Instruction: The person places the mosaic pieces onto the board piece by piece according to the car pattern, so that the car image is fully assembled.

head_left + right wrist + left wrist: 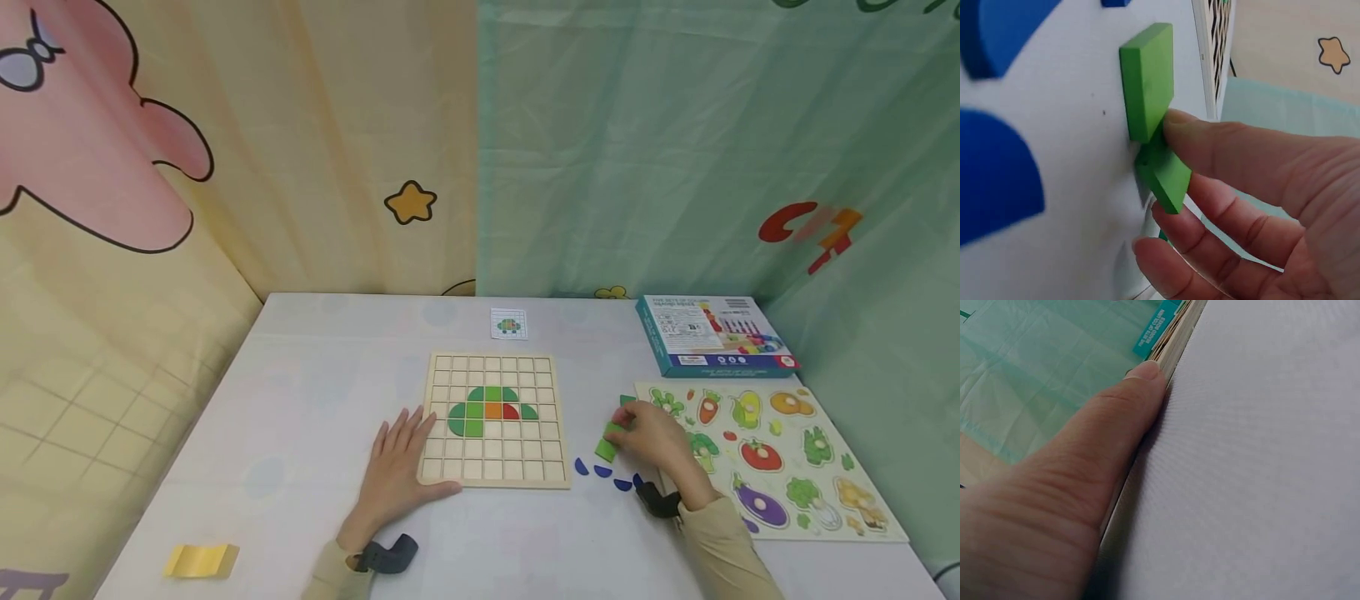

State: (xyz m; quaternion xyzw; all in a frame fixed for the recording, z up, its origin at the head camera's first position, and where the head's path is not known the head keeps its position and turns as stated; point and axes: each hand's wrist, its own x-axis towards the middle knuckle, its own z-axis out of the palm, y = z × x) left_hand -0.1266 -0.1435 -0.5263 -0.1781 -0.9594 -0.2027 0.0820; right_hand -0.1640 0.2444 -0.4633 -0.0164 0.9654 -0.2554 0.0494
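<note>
My left hand lies with spread fingers at the left side of a wooden grid board. Its thumb runs along the board's near edge in the left wrist view. Green, orange and red tiles sit in the board's middle cells. To the right of the board, my right hand pinches a green square tile between thumb and fingers. That tile is tilted. Another green square tile lies right against it on the table. Several blue half-round tiles lie nearer to me.
A small pattern card lies behind the board. At the back right sits a teal and blue box. A vegetable puzzle board lies on the right, under my right forearm. A yellow folded piece is at the front left.
</note>
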